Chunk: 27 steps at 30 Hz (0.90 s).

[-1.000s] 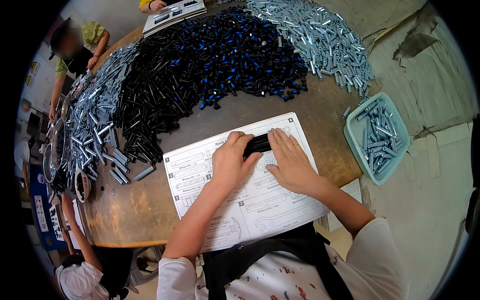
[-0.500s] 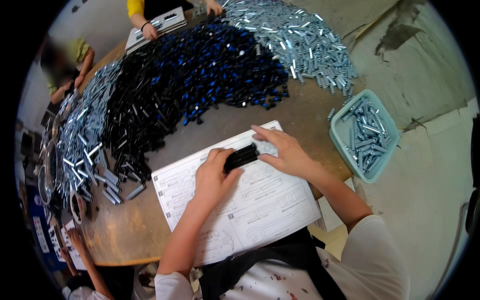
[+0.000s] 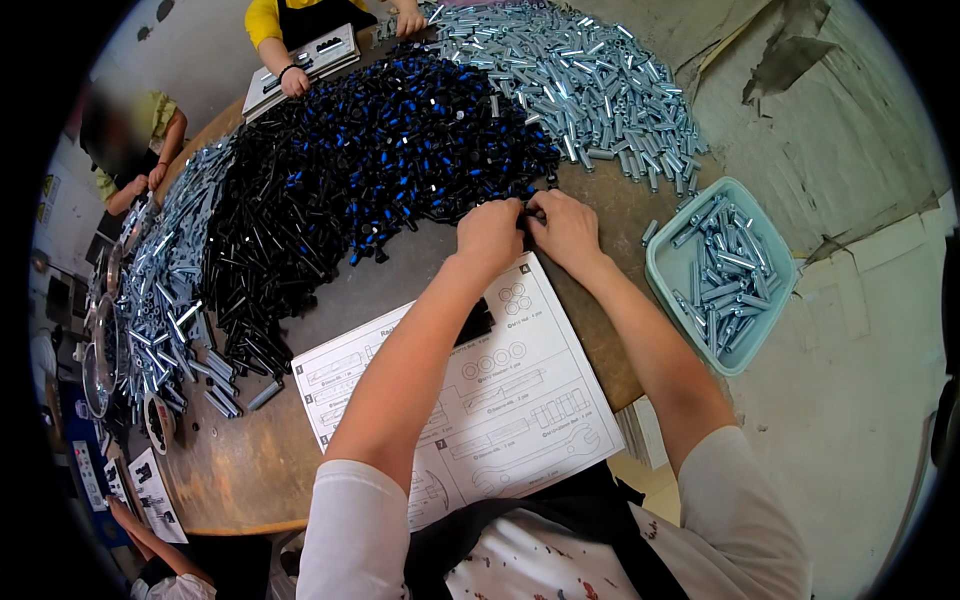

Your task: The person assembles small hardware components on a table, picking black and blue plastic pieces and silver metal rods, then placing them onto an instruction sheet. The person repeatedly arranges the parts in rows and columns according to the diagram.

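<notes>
Black rods (image 3: 478,322) on printed sheet (image 3: 550,345), long axis slanting up-right; left hand (image 3: 489,235), right hand (image 3: 565,230) narrowed near bolts (image 3: 420,140), contents unclear.

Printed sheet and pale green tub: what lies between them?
The head view shows the right forearm over brown tabletop between the sheet and the tub.

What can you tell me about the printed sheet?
The printed sheet is white and paper-like, with black line drawings of hardware and tools in ruled boxes. It lies slanted on the table, its near part seemingly past the edge. Black parts rest on its upper half; the left forearm crosses above, hiding part.
</notes>
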Tool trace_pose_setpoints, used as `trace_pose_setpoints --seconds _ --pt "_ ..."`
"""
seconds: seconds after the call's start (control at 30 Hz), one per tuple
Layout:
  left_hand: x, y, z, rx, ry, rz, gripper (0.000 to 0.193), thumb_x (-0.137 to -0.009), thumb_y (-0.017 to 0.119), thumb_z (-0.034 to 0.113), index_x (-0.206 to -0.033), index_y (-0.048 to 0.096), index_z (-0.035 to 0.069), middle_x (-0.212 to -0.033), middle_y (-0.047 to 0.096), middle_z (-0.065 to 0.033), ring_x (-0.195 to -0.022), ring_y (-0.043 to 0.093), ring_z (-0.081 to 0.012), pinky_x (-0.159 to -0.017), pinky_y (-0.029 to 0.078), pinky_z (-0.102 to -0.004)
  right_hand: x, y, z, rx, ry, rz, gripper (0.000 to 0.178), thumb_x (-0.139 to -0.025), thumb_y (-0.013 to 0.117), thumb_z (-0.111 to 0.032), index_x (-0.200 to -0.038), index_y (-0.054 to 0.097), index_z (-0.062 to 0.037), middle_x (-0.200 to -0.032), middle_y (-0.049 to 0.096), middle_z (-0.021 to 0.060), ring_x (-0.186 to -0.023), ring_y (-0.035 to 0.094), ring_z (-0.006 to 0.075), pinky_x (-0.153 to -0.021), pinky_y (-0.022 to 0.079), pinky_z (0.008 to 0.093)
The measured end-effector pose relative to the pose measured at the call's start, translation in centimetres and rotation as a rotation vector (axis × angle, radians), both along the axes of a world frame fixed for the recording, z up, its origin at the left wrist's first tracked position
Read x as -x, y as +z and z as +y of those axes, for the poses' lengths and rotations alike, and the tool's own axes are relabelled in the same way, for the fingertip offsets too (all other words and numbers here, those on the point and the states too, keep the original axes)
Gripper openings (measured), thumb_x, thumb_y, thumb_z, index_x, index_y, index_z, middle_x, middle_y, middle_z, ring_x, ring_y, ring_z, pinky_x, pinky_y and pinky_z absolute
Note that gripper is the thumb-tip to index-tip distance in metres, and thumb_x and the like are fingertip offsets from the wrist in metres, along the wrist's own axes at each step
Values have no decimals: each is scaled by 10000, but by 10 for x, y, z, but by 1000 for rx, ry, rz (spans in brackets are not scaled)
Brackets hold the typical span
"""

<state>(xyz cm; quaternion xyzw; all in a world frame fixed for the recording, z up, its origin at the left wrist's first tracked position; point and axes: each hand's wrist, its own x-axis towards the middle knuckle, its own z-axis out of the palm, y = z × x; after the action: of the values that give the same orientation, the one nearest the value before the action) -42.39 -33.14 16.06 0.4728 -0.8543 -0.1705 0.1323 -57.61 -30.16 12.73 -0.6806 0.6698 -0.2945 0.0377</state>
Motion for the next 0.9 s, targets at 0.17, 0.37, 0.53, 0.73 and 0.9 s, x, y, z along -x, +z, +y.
trace_pose_setpoints --seconds 0.17,0.37,0.53,0.73,0.9 --pt "3 -10 -1 62 55 110 140 -813 685 125 -940 708 70 -867 715 -137 -841 687 -338 -751 546 -453 3 0 -3 -4 -53 -182 219 -773 718 -177 -952 654 -68 -866 695 114 -797 683 312 -709 539 428" --pt "-24 31 61 2 -109 384 109 -818 704 116 -910 712 58 -807 710 -133 -713 691 -296 -645 535 -375 25 48 57 -58 113 -687 195 -816 673 -72 -999 659 -7 -831 663 47 -723 594 95 -670 486 257" --pt "-50 25 194 4 -386 449 102 -803 718 102 -903 703 93 -811 682 -79 -714 667 -266 -618 534 -376 26 84 146 -450 471 -543 177 -845 692 -84 -1017 714 -51 -841 660 23 -718 578 82 -649 464 239" --pt "-43 17 228 135 -401 325 96 -784 723 96 -870 681 87 -728 611 -59 -664 639 -247 -566 517 -364 5 85 186 -413 587 -324 167 -822 671 -140 -935 734 -34 -893 690 146 -746 669 295 -680 530 382" --pt "-55 26 198 -68 -460 454 167 -817 733 180 -959 695 100 -846 654 -73 -727 657 -284 -628 531 -393 5 76 182 -483 559 -323 184 -848 661 -179 -946 735 -41 -835 685 154 -746 668 327 -699 530 417"
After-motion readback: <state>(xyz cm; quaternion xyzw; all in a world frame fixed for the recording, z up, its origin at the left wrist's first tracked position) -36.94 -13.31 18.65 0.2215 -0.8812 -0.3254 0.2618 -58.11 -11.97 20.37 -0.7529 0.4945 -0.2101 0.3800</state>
